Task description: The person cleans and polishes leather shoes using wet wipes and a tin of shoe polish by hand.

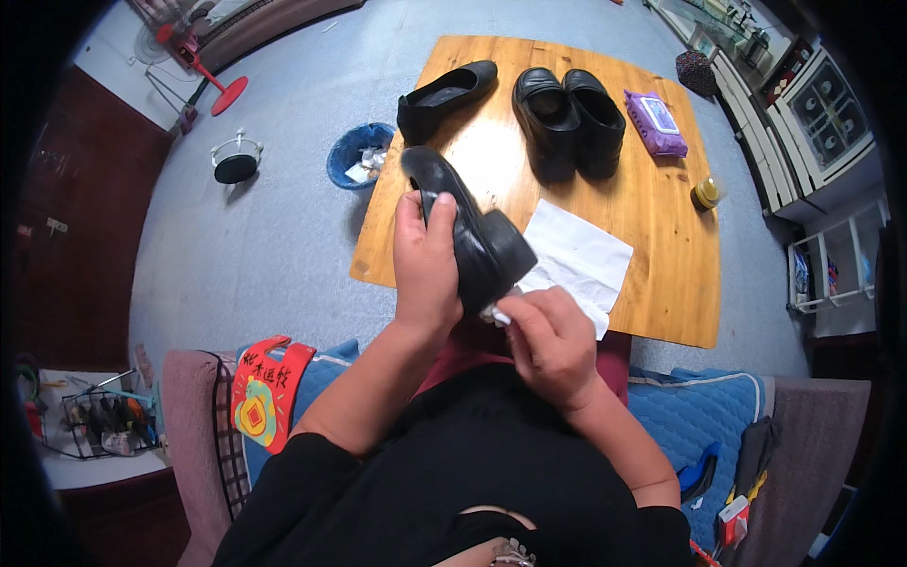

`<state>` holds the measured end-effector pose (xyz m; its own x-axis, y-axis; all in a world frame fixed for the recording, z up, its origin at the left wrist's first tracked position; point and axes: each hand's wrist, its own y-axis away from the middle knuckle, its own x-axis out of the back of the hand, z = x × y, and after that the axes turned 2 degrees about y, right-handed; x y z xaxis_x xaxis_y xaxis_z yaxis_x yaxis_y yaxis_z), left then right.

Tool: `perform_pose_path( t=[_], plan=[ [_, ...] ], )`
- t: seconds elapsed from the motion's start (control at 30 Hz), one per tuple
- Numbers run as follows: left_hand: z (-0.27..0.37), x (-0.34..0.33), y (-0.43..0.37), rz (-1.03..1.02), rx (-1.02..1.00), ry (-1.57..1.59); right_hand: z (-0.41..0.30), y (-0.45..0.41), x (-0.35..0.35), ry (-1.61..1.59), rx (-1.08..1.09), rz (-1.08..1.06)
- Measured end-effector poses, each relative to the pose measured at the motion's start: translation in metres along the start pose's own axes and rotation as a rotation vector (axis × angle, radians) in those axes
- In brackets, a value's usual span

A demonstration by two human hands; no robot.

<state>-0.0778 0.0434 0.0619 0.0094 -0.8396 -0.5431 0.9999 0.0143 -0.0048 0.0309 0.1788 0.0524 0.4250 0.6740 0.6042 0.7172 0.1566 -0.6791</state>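
Observation:
My left hand [429, 266] grips a black leather shoe [464, 227] by its side, toe pointing up and away, its block heel [509, 246] turned to the right. In my right hand [553, 340] a crumpled white wipe [496, 314] is pinched at the back end of that shoe. Beneath the heel side, a white sheet [584, 244], creased at its near part, lies on the wooden table [659, 283]. The matching-looking black shoe [445, 96] rests at the table's far left. A pair of black loafers [567, 120] stands side by side farther back.
On the table's right are a purple wipes pack [656, 124] and a small jar with dark contents [707, 193]. A blue waste bin [360, 156] holding white scraps stands by its left edge. The sofa's blue quilted cover [698, 404] bears a red fan-shaped card [271, 393] on the left.

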Motion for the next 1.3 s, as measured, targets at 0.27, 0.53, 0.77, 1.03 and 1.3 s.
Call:
perform_pose_path(
  t=[0.27, 0.53, 0.77, 1.03, 1.3],
  plan=[
    [0.000, 0.006, 0.009, 0.048, 0.352, 0.292, 0.002, -0.028, -0.002, -0.066, -0.002, 0.194],
    [0.011, 0.003, 0.033, -0.133, 0.398, 0.398, 0.006, -0.043, -0.009, -0.119, -0.034, 0.206],
    [0.032, 0.021, 0.010, -0.229, 0.505, 0.795, 0.027, -0.015, -0.033, -0.203, -0.240, 0.136],
    [0.019, 0.039, 0.019, -0.290, 0.758, 1.001, -0.013, -0.050, -0.020, -0.270, -0.038, 0.216],
    [0.016, 0.039, 0.028, -0.128, 0.668, 0.879, -0.014, -0.052, -0.026, -0.178, -0.205, 0.251]
  ],
)
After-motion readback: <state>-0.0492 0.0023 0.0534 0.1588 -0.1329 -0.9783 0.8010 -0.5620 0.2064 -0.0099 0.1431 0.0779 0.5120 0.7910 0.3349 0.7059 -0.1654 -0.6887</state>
